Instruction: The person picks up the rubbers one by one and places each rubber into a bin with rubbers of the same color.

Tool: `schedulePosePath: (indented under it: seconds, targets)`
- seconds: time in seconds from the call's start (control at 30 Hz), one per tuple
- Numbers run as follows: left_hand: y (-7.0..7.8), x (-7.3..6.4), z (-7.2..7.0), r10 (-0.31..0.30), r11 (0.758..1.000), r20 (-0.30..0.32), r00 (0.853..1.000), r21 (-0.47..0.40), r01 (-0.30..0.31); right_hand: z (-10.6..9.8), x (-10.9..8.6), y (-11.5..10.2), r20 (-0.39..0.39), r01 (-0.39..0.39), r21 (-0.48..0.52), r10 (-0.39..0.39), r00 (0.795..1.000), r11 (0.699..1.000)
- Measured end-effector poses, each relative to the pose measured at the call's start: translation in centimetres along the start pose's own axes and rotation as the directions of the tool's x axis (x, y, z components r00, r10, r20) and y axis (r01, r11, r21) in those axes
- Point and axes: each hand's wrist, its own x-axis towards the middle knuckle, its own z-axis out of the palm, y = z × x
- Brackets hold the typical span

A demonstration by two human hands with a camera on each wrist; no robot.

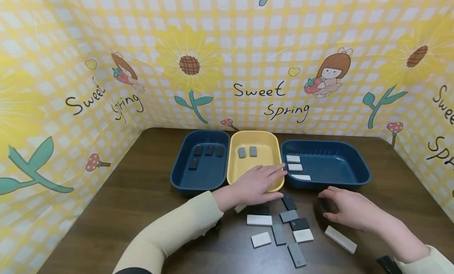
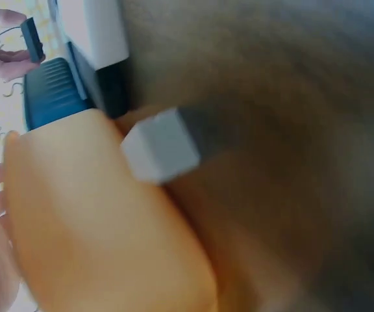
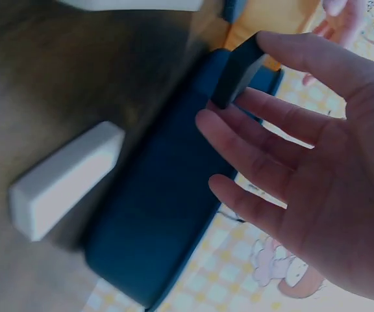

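My right hand [image 1: 349,209] pinches a small black rectangular block [image 3: 239,68] between thumb and fingertips, in front of the right blue bin [image 1: 340,182]. My left hand [image 1: 255,185] reaches over the front right corner of the yellow bin [image 1: 232,163], its fingers extended and nothing showing in its grasp. Below it, on the table, lie loose blocks: a black one [image 1: 289,202], a grey one [image 1: 289,216], a white one [image 1: 259,220] and several more. A long white block [image 1: 340,239] lies just in front of my right hand.
The left blue bin [image 1: 175,175] holds several black blocks [image 1: 209,150]. Two grey blocks [image 1: 253,151] lie in the yellow bin, and three white blocks [image 1: 295,167] sit along the left side of the right blue bin. A yellow checked cloth [image 1: 248,61] hangs behind and beside the brown table [image 1: 117,211].
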Motion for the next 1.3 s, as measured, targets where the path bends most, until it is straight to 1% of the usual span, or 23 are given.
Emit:
schedulePosePath:
  seconds: [0.07,0.13,0.23,0.3,0.37,0.43,0.5,0.57,0.63,0.7,0.73,0.8,0.9,0.97,1.0,1.03,1.07,1.1,1.17,1.23,1.3]
  targets:
    - [-0.2,-0.9,-0.9,0.008,1.0,-0.055,0.998,0.003,-0.008,-0.3,0.1,-0.7,-0.026,0.023,-0.009,-0.023,0.999,1.0]
    - [-0.7,-2.0,-1.7,-0.002,1.0,-0.097,0.995,0.001,0.002,-0.6,0.4,-1.5,-0.046,0.043,-0.02,-0.043,0.998,0.999]
    - [-1.7,-3.9,-2.7,-0.035,0.999,-0.154,0.987,0.017,0.038,-1.0,1.0,-2.7,-0.065,0.071,-0.031,-0.073,0.995,0.997]
    - [-2.6,-5.3,-3.2,-0.059,0.997,-0.2,0.978,0.038,0.068,-1.3,1.6,-3.5,-0.074,0.098,-0.035,-0.1,0.992,0.995]
    - [-3.9,-6.8,-3.7,-0.075,0.994,-0.252,0.965,0.062,0.093,-1.6,2.1,-4.3,-0.088,0.128,-0.044,-0.131,0.987,0.991]
    - [-5.3,-8.3,-4.1,-0.096,0.989,-0.305,0.947,0.078,0.126,-1.8,2.8,-5.1,-0.103,0.163,-0.052,-0.168,0.98,0.985]
    - [-6.9,-9.7,-4.8,-0.141,0.981,-0.348,0.927,0.078,0.178,-1.9,3.5,-6.0,-0.12,0.196,-0.062,-0.202,0.972,0.979]
    - [-8.5,-11.1,-5.4,-0.221,0.963,-0.367,0.903,0.066,0.263,-2.1,4.4,-6.8,-0.135,0.221,-0.07,-0.229,0.964,0.973]
    - [-10.0,-12.3,-6.0,-0.331,0.928,-0.352,0.876,0.044,0.369,-2.3,5.2,-7.5,-0.151,0.249,-0.071,-0.257,0.954,0.966]
    - [-11.5,-13.3,-6.2,-0.437,0.883,-0.321,0.84,0.027,0.469,-2.4,6.0,-8.3,-0.165,0.268,-0.072,-0.277,0.947,0.961]
    - [-12.2,-13.8,-6.3,-0.492,0.854,-0.293,0.82,0.02,0.52,-2.5,6.4,-8.6,-0.172,0.278,-0.076,-0.287,0.942,0.958]
    - [-13.3,-14.5,-6.1,-0.6,0.788,-0.221,0.768,-0.004,0.615,-2.6,7.2,-9.3,-0.182,0.293,-0.078,-0.303,0.935,0.953]
    - [-14.4,-14.8,-5.6,-0.726,0.686,-0.101,0.68,-0.037,0.727,-2.7,8.4,-10.3,-0.194,0.312,-0.069,-0.32,0.928,0.948]
    - [-14.7,-14.9,-5.4,-0.784,0.621,-0.014,0.621,-0.055,0.782,-2.8,9.2,-11.0,-0.191,0.325,-0.057,-0.33,0.925,0.944]
    - [-14.8,-14.8,-5.2,-0.802,0.595,0.021,0.597,-0.068,0.801,-2.7,9.6,-11.4,-0.191,0.337,-0.052,-0.34,0.921,0.94]
    - [-15.0,-14.8,-5.0,-0.814,0.575,0.048,0.579,-0.077,0.815,-2.7,9.9,-11.8,-0.19,0.342,-0.046,-0.344,0.919,0.939]
    - [-15.1,-14.7,-4.8,-0.822,0.559,0.073,0.565,-0.084,0.825,-2.6,10.3,-12.1,-0.188,0.348,-0.044,-0.35,0.918,0.937]
    - [-15.3,-14.6,-4.6,-0.826,0.549,0.094,0.556,-0.089,0.831,-2.5,10.6,-12.5,-0.185,0.355,-0.047,-0.358,0.915,0.934]
    - [-15.5,-14.6,-4.1,-0.828,0.541,0.122,0.547,-0.083,0.837,-2.3,11.4,-13.1,-0.18,0.375,-0.065,-0.38,0.907,0.925]
    - [-15.8,-14.7,-3.5,-0.825,0.546,0.13,0.55,-0.069,0.835,-2.1,12.0,-13.8,-0.177,0.394,-0.091,-0.405,0.897,0.914]
    - [-15.9,-14.8,-3.0,-0.823,0.554,0.123,0.555,-0.047,0.831,-1.8,12.7,-14.3,-0.172,0.409,-0.126,-0.426,0.888,0.904]
